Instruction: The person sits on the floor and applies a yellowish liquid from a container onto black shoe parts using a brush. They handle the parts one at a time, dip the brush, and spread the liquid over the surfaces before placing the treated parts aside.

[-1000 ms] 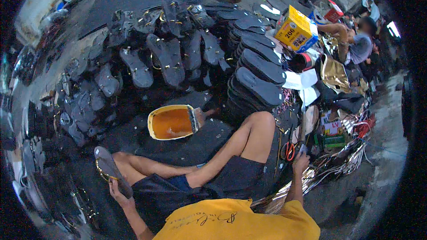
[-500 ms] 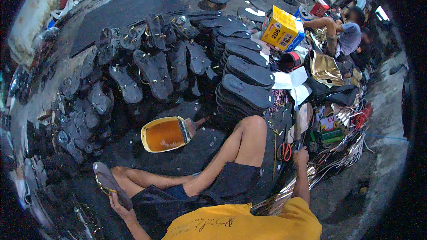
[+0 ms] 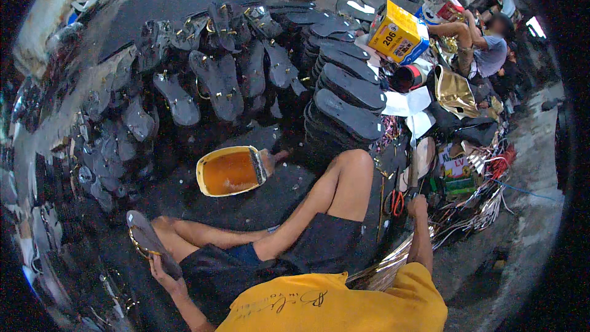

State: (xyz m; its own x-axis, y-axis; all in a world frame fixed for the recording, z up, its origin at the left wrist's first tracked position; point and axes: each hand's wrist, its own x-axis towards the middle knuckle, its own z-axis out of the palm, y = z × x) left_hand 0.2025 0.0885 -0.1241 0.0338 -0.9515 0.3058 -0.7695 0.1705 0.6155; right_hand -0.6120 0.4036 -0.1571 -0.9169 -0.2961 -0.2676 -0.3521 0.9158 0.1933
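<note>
Beside one knee (image 3: 167,231), left grip (image 3: 165,272) clasps sandal (image 3: 142,233) by its edge; right grip (image 3: 418,205) unclear.

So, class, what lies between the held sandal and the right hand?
The head view shows the person's bent legs, dark shorts and orange-handled scissors between the sandal and the right hand.

Wearing yel. short-slv. tee (image 3: 362,307) w/ blk script (image 3: 286,302) on it — dk. shorts (image 3: 326,243) too.
</note>
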